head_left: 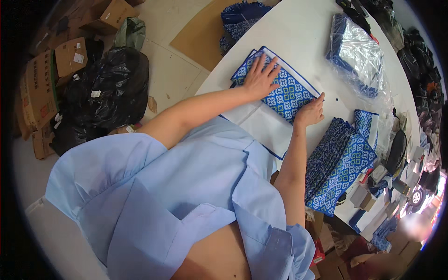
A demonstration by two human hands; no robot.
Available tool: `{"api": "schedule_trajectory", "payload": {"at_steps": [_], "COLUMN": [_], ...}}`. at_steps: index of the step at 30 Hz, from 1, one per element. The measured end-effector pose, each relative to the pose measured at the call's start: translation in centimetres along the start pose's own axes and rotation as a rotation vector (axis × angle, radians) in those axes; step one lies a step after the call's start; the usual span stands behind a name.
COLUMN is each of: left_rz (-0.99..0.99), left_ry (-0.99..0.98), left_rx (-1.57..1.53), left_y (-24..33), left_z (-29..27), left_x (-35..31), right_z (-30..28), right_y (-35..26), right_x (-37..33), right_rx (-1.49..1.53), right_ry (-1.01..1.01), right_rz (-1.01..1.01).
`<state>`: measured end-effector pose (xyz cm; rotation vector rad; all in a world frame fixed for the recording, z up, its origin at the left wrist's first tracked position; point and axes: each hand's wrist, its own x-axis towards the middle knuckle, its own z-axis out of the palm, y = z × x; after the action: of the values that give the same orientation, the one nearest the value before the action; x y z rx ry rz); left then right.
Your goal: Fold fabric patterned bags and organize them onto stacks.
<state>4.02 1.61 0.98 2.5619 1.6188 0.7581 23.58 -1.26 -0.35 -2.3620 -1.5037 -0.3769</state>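
Note:
A blue cloth point(285, 100) with a white and green flower pattern lies partly folded on the white table, edged in dark blue. Its plain white underside point(261, 122) spreads toward my body. My left hand point(261, 78) rests flat on the patterned fold, fingers spread. At the cloth's right corner, my right hand point(310, 111) has its fingers bent around the edge; its thumb is hard to make out. Just right of that hand sits a thick stack of folded patterned cloths point(329, 161), with one patterned piece point(366, 128) lying over its far end.
The white table point(291, 32) curves around the work. A clear plastic bag point(361, 56) with blue-edged contents lies at the far right. More blue fabric point(242, 21) is heaped beyond the table's left edge. Black bags point(116, 86) and cardboard boxes point(37, 93) crowd the left floor.

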Motion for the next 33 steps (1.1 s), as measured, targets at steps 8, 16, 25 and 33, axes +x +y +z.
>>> {"api": "schedule_trajectory", "payload": {"at_steps": [8,16,25,33], "left_rz": [-0.139,-0.054,-0.041,-0.031], "left_ry": [-0.191,-0.162,-0.124,-0.126], "left_rx": [0.098,0.181,0.199,0.224], "left_y": [-1.0,-1.6,-1.8,-1.3], "left_z": [1.5,1.3,0.9,1.2], "left_x": [-0.8,-0.9,-0.7,-0.8], "right_z": [0.6,-1.0,-2.0,-2.6], "right_y": [0.6,-1.2,-0.2,4.2], "right_x": [-0.1,-0.2,-5.5,-6.4], "right_rx": [0.006,0.032,0.403,0.070], "right_ry": [0.025,0.147,-0.336,-0.209], "right_rz": [0.088,-0.287,-0.461,-0.124]}}
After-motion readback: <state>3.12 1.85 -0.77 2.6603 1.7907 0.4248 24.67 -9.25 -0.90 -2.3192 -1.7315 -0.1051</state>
